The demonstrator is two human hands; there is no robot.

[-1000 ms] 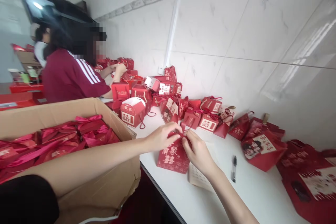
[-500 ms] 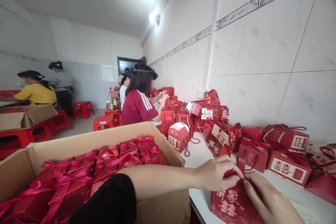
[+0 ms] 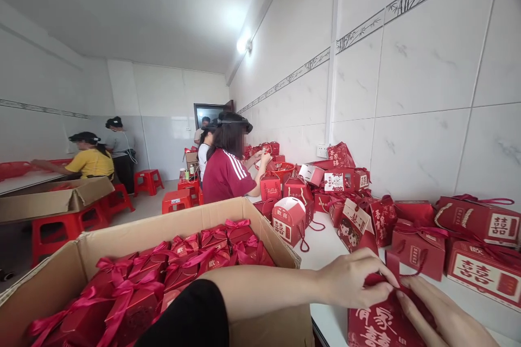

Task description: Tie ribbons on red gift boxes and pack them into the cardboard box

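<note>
A red gift box (image 3: 376,328) with pale printed characters stands at the table's front edge, cut off by the bottom of the view. My left hand (image 3: 356,280) reaches across from the left, thumb and fingers pinched at the box's top. On the other side, my right hand (image 3: 442,312) grips the top edge with thumb and fingers closed. Between the hands a dark red strip (image 3: 392,263) sticks up; whether it is ribbon or a card flap I cannot tell. Behind it lies a red box with a ribbon handle (image 3: 419,249).
An open carton (image 3: 171,222) of red boxes with pink bows stands left, under my forearm. Several red boxes (image 3: 484,271) crowd the white table (image 3: 325,238) along the tiled wall. A co-worker in a maroon shirt (image 3: 223,176) sits ahead; red stools (image 3: 177,200) stand beyond the carton.
The whole scene has shifted right and slightly down in view as my head turned. Both hands keep the same hold at the box's top.
</note>
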